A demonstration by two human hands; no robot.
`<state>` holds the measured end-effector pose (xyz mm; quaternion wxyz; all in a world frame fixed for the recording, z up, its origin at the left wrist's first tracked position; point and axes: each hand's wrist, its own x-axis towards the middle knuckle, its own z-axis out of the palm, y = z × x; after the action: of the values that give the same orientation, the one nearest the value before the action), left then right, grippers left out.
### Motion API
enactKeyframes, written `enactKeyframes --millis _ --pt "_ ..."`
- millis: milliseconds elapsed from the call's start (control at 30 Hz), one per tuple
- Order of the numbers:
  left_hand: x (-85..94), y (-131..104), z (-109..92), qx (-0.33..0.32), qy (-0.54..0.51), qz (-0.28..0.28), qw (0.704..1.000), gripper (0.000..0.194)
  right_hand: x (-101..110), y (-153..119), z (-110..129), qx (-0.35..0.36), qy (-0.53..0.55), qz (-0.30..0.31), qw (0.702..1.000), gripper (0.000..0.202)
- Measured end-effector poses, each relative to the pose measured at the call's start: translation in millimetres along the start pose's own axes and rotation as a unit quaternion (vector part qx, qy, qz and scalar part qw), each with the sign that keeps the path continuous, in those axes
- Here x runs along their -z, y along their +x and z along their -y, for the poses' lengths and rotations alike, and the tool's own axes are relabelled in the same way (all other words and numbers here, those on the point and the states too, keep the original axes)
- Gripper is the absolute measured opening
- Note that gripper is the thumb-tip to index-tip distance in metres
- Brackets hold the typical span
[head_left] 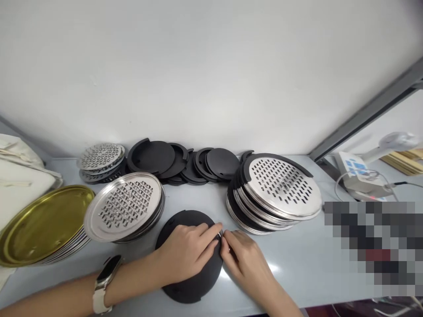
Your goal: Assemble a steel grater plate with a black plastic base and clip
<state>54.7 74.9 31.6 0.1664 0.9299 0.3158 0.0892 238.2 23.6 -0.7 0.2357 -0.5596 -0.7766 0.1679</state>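
Observation:
A round black plastic disc [188,286] lies on the grey table in front of me. My left hand [191,248] rests across its top, with thumb and fingers closed together at the disc's right rim. My right hand [243,255] meets it there from the right, fingers curled and pinching at that rim. A small shiny bit [219,235] shows between the fingertips; I cannot make out what it is. Just left of the disc stands a stack topped by a round metal grater plate [127,204]. Behind my right hand rises a stack of grater plates with black holders [280,180].
Golden round plates [49,220] are stacked at the left, beside white cloth [23,171]. Along the wall lie small grater discs [101,157] and several black holders [155,156]. A white device with a cable [361,174] stands at the right, near a grey metal frame [363,110].

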Motion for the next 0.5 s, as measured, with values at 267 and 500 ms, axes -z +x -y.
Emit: enactKeyframes --millis 267,500 --pt "-2.4 0.2 2.8 -0.005 -0.004 0.015 1.0 0.038 3.0 -1.6 -1.4 0.011 0.012 0.018 1.0 0.02" --pt "-0.2 0.0 0.6 -0.01 0.014 0.011 1.0 0.034 -0.9 1.9 -2.5 0.015 0.01 0.001 1.0 0.019"
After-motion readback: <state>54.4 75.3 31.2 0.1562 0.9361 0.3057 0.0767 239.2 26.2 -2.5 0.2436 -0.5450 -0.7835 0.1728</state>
